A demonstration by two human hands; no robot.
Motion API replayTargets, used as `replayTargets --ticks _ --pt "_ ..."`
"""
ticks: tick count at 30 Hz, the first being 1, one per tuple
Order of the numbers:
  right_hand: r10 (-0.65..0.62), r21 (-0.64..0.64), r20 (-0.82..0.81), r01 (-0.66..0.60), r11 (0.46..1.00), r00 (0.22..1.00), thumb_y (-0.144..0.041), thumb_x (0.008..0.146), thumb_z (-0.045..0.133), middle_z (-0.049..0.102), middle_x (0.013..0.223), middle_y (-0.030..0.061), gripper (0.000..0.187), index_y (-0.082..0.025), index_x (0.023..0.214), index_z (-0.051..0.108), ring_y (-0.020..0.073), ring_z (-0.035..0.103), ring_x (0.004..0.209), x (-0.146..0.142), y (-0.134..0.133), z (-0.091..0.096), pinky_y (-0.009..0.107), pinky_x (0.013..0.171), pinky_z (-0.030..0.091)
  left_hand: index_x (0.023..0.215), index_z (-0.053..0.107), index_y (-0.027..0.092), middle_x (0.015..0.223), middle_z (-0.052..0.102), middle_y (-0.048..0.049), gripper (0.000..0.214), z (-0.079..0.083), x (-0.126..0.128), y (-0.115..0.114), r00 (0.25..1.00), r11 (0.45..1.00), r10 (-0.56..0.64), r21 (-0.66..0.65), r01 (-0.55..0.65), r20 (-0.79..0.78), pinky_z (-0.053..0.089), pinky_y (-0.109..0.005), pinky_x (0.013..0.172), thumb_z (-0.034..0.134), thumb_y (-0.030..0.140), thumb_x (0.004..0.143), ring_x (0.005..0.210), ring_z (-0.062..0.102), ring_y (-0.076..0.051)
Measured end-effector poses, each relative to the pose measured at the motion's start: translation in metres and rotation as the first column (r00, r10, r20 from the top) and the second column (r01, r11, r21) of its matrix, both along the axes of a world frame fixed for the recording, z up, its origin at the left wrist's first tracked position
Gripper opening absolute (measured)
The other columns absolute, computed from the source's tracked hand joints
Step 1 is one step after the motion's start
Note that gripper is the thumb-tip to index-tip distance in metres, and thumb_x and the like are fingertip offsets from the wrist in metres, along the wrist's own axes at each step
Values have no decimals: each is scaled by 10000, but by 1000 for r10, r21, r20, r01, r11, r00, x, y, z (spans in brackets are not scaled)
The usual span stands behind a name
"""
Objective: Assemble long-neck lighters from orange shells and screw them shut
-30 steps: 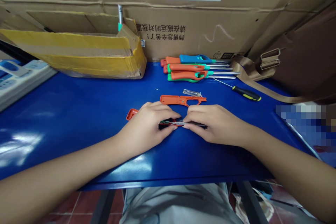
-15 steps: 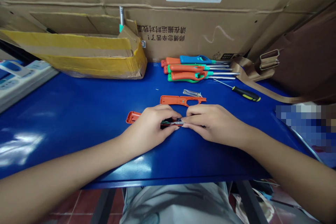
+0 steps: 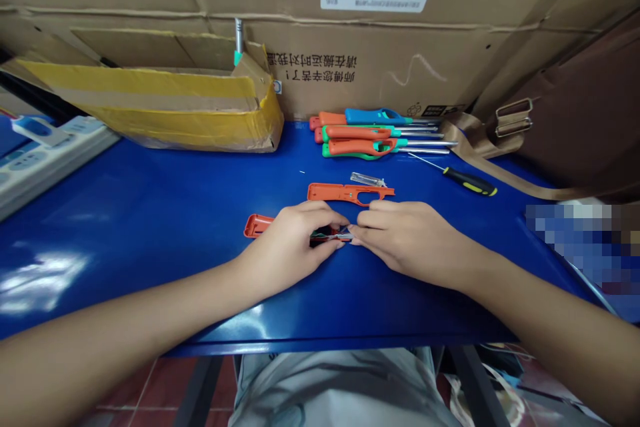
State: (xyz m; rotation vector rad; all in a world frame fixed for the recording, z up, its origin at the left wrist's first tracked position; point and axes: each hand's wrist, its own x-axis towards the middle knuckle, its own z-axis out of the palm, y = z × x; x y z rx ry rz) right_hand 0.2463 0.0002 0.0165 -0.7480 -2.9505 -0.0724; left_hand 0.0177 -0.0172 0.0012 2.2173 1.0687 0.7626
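An orange-red lighter casing half (image 3: 257, 225) lies on the blue table with its hollow side up, its left end sticking out past my left hand (image 3: 289, 240). That hand is closed round the casing, thumb in front and fingers behind. My right hand (image 3: 413, 237) pinches at small parts at the casing's right end, its fingertips close to the left ones. Dark and silvery inner parts show between the hands; their exact kind is hidden. Just behind lies the other orange casing half (image 3: 330, 193), and a clear narrow tube (image 3: 367, 179) rests beyond it.
Several long-nosed lighters (image 3: 360, 133) are piled at the back. A black-and-yellow screwdriver (image 3: 470, 181) lies to their right, beside a brown strap (image 3: 493, 165). A yellow-taped cardboard box (image 3: 200, 107) stands back left, near a white power strip (image 3: 55, 157).
The view has shifted slightly. My right fingertips have moved a little at the casing's right end; my left hand keeps its hold.
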Motion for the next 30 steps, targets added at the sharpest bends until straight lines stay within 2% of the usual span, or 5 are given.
replayTargets --ticks 8,13,20,25,30 --pt "-77 -90 0 77 993 997 -266 1041 495 712 895 51 289 -187 945 756 199 636 860 11 7 12 329 703 430 1141 710 202 1107 706 -68 269 3 1 -4 1000 1000 -29 -9 29 -5 549 -361 962 690 138 881 1061 668 -208" --pt "-157 -170 -22 151 974 987 -272 1005 563 735 996 46 221 -206 931 760 199 694 889 24 12 19 317 719 470 1209 683 215 1157 693 -68 299 8 -4 -2 995 995 -10 101 20 -102 514 -417 960 675 225 911 1074 622 -237" --pt "-254 -315 -186 187 930 949 -319 967 639 745 1079 59 173 -221 1053 754 225 690 1031 18 16 12 347 876 520 1030 695 223 1051 660 -52 171 17 -8 -2 977 989 8 146 24 -214 461 -400 878 731 299 881 962 577 -232" --pt "-279 -415 -210 173 893 937 -240 949 661 744 982 42 100 -211 956 757 196 679 940 13 19 5 325 857 501 1130 708 229 1066 620 -61 207 10 -5 -5 968 976 -103 164 143 -231 445 -378 902 691 289 932 1002 570 -219" --pt "-330 -484 -201 200 852 922 -207 935 672 729 931 26 87 -197 885 744 169 650 875 11 19 7 296 800 465 1174 690 223 1109 601 -74 220 4 -1 -9 958 981 -120 115 154 -260 447 -407 914 634 266 967 1042 550 -240"
